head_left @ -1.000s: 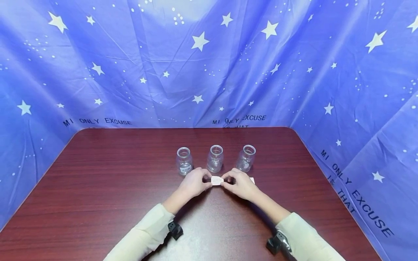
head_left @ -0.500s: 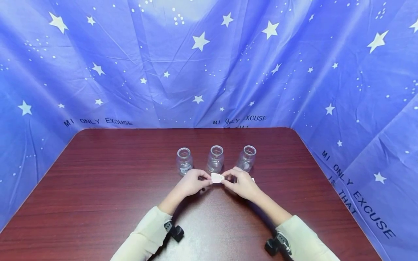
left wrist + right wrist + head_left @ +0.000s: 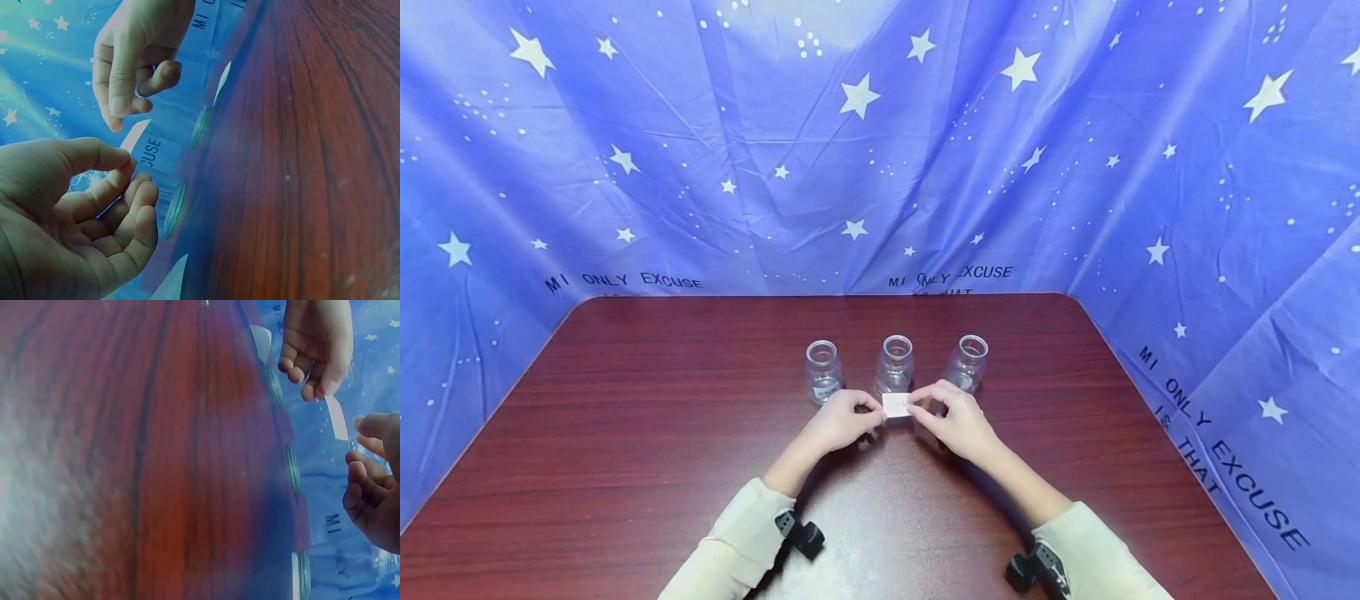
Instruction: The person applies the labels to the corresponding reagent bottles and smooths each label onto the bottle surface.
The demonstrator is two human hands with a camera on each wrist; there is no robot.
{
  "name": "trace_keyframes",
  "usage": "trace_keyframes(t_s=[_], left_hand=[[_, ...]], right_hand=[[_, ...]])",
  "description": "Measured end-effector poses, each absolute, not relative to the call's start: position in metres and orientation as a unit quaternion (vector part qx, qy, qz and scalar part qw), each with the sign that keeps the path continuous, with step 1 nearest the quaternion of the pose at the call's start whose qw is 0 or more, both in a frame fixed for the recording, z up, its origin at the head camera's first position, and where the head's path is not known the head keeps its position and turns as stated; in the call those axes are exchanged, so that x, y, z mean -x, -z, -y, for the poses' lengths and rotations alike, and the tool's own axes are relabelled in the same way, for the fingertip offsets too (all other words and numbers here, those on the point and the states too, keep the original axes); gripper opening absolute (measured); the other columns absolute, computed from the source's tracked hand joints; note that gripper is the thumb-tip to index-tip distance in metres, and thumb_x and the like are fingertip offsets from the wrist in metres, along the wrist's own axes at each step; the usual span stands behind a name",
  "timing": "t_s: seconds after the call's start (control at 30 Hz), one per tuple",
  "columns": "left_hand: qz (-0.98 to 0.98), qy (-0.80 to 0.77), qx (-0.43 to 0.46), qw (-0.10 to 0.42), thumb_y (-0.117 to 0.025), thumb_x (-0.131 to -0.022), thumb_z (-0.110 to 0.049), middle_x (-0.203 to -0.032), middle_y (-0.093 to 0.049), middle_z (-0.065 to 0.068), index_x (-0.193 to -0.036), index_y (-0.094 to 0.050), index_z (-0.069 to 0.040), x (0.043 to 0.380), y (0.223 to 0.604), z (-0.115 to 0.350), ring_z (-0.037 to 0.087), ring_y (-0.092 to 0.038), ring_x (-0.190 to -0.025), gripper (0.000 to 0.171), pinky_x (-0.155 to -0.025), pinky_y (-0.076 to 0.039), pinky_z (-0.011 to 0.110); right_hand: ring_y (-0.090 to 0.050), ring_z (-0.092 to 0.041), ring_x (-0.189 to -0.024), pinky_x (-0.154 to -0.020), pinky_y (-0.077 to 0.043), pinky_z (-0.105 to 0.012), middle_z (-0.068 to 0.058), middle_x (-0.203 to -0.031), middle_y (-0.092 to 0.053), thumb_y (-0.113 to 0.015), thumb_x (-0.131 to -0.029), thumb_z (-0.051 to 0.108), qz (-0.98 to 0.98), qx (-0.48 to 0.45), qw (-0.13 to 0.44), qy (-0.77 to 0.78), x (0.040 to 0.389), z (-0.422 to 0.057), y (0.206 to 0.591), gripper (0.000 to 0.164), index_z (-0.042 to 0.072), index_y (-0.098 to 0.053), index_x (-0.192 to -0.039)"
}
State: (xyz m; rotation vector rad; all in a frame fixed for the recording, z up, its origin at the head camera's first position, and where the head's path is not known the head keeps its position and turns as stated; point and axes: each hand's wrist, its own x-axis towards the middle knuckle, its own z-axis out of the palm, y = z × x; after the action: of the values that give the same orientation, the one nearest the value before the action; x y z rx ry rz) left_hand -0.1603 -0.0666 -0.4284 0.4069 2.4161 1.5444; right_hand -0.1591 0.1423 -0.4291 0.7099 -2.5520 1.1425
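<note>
My left hand [image 3: 842, 419] pinches one end of a small white paper label [image 3: 895, 405] with faint writing, raised in front of the middle glass jar [image 3: 895, 362]. In the right wrist view, the label [image 3: 337, 419] hangs from the left thumb and index finger. My right hand [image 3: 958, 421] is at its other end, in front of the right glass jar [image 3: 972, 362]. Its thumb and index finger are spread, apart from the label in both wrist views. The left glass jar [image 3: 822, 362] carries a printed label [image 3: 827, 390] low on its front.
The three lidless jars stand in a row on the dark red wooden table [image 3: 625, 433]. Another white paper piece [image 3: 295, 575] shows by the right jar, hidden by my right hand in the head view. A blue star-printed curtain [image 3: 775, 225] hangs behind.
The label has risen slightly toward the middle jar and now faces flatter. My right fingers, which held its right end earlier, have parted from it; the left hand keeps its pinch.
</note>
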Motion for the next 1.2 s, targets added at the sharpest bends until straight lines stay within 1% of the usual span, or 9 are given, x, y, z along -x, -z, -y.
trace_keyframes(t_s=[0.1, 0.2, 0.33, 0.47, 0.6, 0.8, 1.0, 1.07, 1.2], left_hand=[[-0.827, -0.528, -0.144, 0.127, -0.061, -0.084, -0.013, -0.074, -0.069, 0.018, -0.087, -0.068, 0.001, 0.160, 0.428, 0.066, 0.024, -0.066, -0.060, 0.015, -0.054, -0.053, 0.034], [-0.824, -0.529, -0.156, 0.133, -0.062, -0.084, -0.014, -0.075, -0.068, 0.019, -0.088, -0.068, 0.000, 0.160, 0.427, 0.066, 0.024, -0.065, -0.061, 0.016, -0.054, -0.053, 0.034], [-0.823, -0.522, -0.178, 0.136, -0.062, -0.087, -0.015, -0.076, -0.068, 0.019, -0.089, -0.068, -0.002, 0.159, 0.425, 0.066, 0.026, -0.065, -0.066, 0.015, -0.056, -0.052, 0.031], [-0.826, -0.511, -0.200, 0.130, -0.062, -0.089, -0.016, -0.076, -0.068, 0.017, -0.088, -0.067, -0.003, 0.159, 0.424, 0.067, 0.025, -0.064, -0.068, 0.014, -0.056, -0.050, 0.026], [-0.823, -0.512, -0.212, 0.126, -0.061, -0.089, -0.015, -0.075, -0.067, 0.014, -0.088, -0.067, -0.003, 0.159, 0.423, 0.067, 0.024, -0.063, -0.068, 0.014, -0.056, -0.048, 0.023], [-0.826, -0.508, -0.216, 0.112, -0.061, -0.089, -0.015, -0.077, -0.067, 0.013, -0.090, -0.068, -0.004, 0.160, 0.422, 0.068, 0.024, -0.063, -0.070, 0.013, -0.059, -0.048, 0.021], [-0.827, -0.508, -0.220, 0.097, -0.060, -0.090, -0.016, -0.080, -0.068, 0.014, -0.091, -0.068, -0.006, 0.159, 0.422, 0.068, 0.026, -0.064, -0.070, 0.012, -0.059, -0.048, 0.020], [-0.829, -0.505, -0.222, 0.093, -0.060, -0.089, -0.016, -0.080, -0.067, 0.014, -0.091, -0.068, -0.007, 0.159, 0.422, 0.068, 0.024, -0.063, -0.069, 0.012, -0.059, -0.047, 0.019], [-0.833, -0.501, -0.218, 0.090, -0.061, -0.088, -0.015, -0.078, -0.067, 0.009, -0.090, -0.068, -0.008, 0.159, 0.422, 0.066, 0.015, -0.059, -0.066, 0.010, -0.058, -0.046, 0.018]], right_hand=[[-0.049, -0.004, -0.063, -0.054, -0.041, -0.016, 0.006, -0.072, -0.058, -0.074, -0.078, 0.011, 0.869, -0.273, 0.142, -0.387, 0.155, -0.138, 0.429, 0.009, 0.013, -0.071, -0.086], [-0.050, -0.005, -0.065, -0.056, -0.041, -0.016, 0.007, -0.071, -0.057, -0.074, -0.078, 0.011, 0.867, -0.295, 0.151, -0.371, 0.153, -0.135, 0.429, 0.008, 0.013, -0.071, -0.085], [-0.048, -0.003, -0.063, -0.056, -0.040, -0.015, 0.008, -0.071, -0.056, -0.075, -0.077, 0.014, 0.871, -0.299, 0.155, -0.357, 0.151, -0.133, 0.430, 0.009, 0.013, -0.072, -0.086], [-0.047, -0.003, -0.063, -0.056, -0.040, -0.015, 0.007, -0.071, -0.056, -0.075, -0.077, 0.015, 0.871, -0.298, 0.152, -0.359, 0.151, -0.133, 0.430, 0.010, 0.013, -0.073, -0.086], [-0.046, -0.001, -0.064, -0.057, -0.041, -0.016, 0.007, -0.073, -0.058, -0.074, -0.078, 0.015, 0.871, -0.297, 0.151, -0.362, 0.151, -0.132, 0.431, 0.009, 0.014, -0.073, -0.087], [-0.042, 0.003, -0.062, -0.054, -0.040, -0.016, 0.008, -0.072, -0.056, -0.072, -0.081, 0.014, 0.871, -0.288, 0.133, -0.375, 0.150, -0.130, 0.430, 0.008, 0.014, -0.073, -0.088], [-0.043, -0.001, -0.060, -0.052, -0.039, -0.016, 0.008, -0.070, -0.055, -0.072, -0.080, 0.013, 0.864, -0.293, 0.143, -0.384, 0.150, -0.129, 0.431, 0.009, 0.015, -0.073, -0.089], [-0.045, -0.003, -0.060, -0.052, -0.040, -0.016, 0.008, -0.071, -0.056, -0.073, -0.080, 0.014, 0.861, -0.296, 0.144, -0.388, 0.151, -0.129, 0.431, 0.009, 0.015, -0.073, -0.089], [-0.047, -0.003, -0.061, -0.052, -0.041, -0.016, 0.007, -0.072, -0.058, -0.073, -0.080, 0.016, 0.857, -0.296, 0.144, -0.398, 0.151, -0.129, 0.431, 0.009, 0.015, -0.073, -0.089]])
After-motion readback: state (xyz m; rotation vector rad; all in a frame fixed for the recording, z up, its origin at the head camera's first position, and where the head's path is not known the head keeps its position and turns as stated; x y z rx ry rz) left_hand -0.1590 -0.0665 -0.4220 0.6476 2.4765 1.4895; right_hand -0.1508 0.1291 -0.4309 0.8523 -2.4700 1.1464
